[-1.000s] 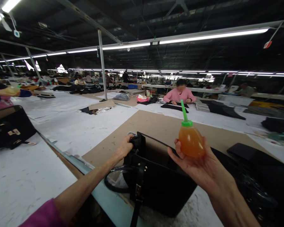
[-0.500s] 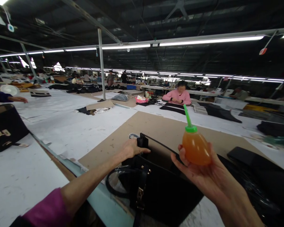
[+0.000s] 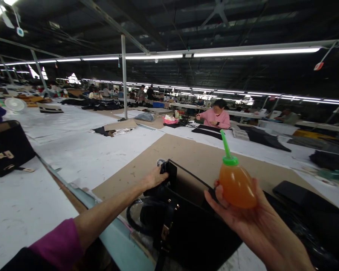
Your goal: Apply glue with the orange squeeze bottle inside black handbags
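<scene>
Head camera view: two bare hands work at a black bag [image 3: 200, 229] that stands open-topped on a long table [image 3: 59, 131] covered in white. The left hand [image 3: 156, 177], reaching from a purple sleeve [image 3: 58, 241], pinches the bag's upper corner between thumb and fingers. The right hand [image 3: 243, 214] cradles a rounded bottle [image 3: 237, 184] of orange liquid — its green nozzle points up — with the palm beneath it and fingers curled partly around; the fingertips are beside the bag's open rim. A dark handle [image 3: 138, 222] hangs on the bag's near side, by a strap [image 3: 167, 226] with metal fittings. Beyond lies a brown sheet [image 3: 186, 148]. Another black bag [image 3: 9, 146] sits at far left — and across the table a person in pink [image 3: 217, 114] leans over dark pieces [image 3: 210, 131].
</scene>
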A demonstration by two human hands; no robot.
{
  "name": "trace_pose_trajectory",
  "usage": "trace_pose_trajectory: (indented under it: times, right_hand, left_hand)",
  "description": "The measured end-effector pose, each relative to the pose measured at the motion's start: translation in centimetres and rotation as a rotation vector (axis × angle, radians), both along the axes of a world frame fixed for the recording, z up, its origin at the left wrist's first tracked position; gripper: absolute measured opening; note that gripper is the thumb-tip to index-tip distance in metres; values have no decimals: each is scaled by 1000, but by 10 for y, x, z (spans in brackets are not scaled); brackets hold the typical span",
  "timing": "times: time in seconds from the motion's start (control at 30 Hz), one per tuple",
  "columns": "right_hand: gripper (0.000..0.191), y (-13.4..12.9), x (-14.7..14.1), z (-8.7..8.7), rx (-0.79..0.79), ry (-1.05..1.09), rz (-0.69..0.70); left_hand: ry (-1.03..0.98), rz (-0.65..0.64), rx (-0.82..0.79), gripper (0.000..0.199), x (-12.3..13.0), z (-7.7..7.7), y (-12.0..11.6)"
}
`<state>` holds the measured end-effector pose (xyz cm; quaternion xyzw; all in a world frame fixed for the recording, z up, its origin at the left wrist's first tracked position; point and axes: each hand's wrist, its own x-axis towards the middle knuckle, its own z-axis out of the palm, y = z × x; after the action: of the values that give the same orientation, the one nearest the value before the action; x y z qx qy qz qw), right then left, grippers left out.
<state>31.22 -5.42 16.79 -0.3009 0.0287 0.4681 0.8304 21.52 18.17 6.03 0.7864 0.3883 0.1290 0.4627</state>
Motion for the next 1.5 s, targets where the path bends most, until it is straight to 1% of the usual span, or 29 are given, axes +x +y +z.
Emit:
trace_pose_trajectory:
  times: [0.1, 0.2, 0.27, 0.33, 0.4, 0.5, 0.57, 0.63, 0.7, 0.73, 0.77, 0.83, 0.9, 0.97, 1.0, 1.07, 1.17, 1.23, 1.37, 1.43, 1.5]
  right_hand:
    - [28, 1, 2, 1, 3, 12, -3]
    - [30, 1, 7, 2, -25, 57, -16]
    - [31, -2, 11, 3, -35, 91, -38]
    - [32, -8, 13, 3, -28, 102, -47]
    - [34, -17, 12, 2, -7, 91, -45]
    - [36, -34, 9, 0, 20, 58, -56]
    - [36, -45, 7, -1, 10, 42, -75]
    - [36, -54, 6, -1, -46, 54, -95]
    - [40, -61, 7, 0, -117, 79, -108]
    - [43, -65, 9, -1, -144, 89, -109]
    - [46, -68, 12, -2, -154, 92, -101]
    - [47, -74, 20, -9, -124, 65, -52]
    - [45, -80, 30, -20, -84, 0, 12]
    - [49, -83, 38, -32, -82, -93, 49]
    - [52, -83, 41, -38, -96, -145, 45]
    - [55, -81, 43, -46, -139, -249, 18]
    - [51, -76, 41, -50, -218, -401, 18]
    - [50, -75, 39, -48, -262, -491, 44]
    - [47, -76, 45, -44, -303, -631, 34]
    - [54, -77, 52, -44, -325, -716, 40]
    - [64, -75, 61, -47, -372, -830, 27]
  left_hand:
    - [-142, 2, -142, 32, -8, -6, 1]
    - [-266, 10, -236, 41, -13, -9, 3]
    - [-329, 8, -272, 44, -14, -5, 2]
    - [-388, 1, -296, 46, -14, 4, -1]
    - [-472, -23, -305, 47, -12, 17, -7]
    - [-588, -67, -259, 47, -9, 42, -19]
    - [-612, -99, -203, 42, -6, 60, -25]
    - [-583, -149, -146, 38, -2, 80, -28]
    - [-510, -228, -51, 35, 3, 103, -26]
    - [-456, -280, 21, 33, 5, 115, -25]
    - [-394, -333, 113, 31, 7, 127, -22]
    - [-247, -411, 286, 26, 12, 149, -17]
    - [-64, -455, 436, 21, 17, 165, -11]
    - [94, -520, 543, 17, 24, 174, -7]
    - [152, -567, 576, 15, 28, 175, -5]
    - [236, -665, 608, 12, 37, 172, -3]
    - [362, -767, 579, 8, 50, 157, -4]
    - [417, -799, 542, 5, 56, 142, -6]
    - [447, -822, 500, 4, 62, 113, -11]
    - [460, -829, 482, 3, 65, 102, -11]
    - [464, -836, 467, 4, 68, 95, -11]
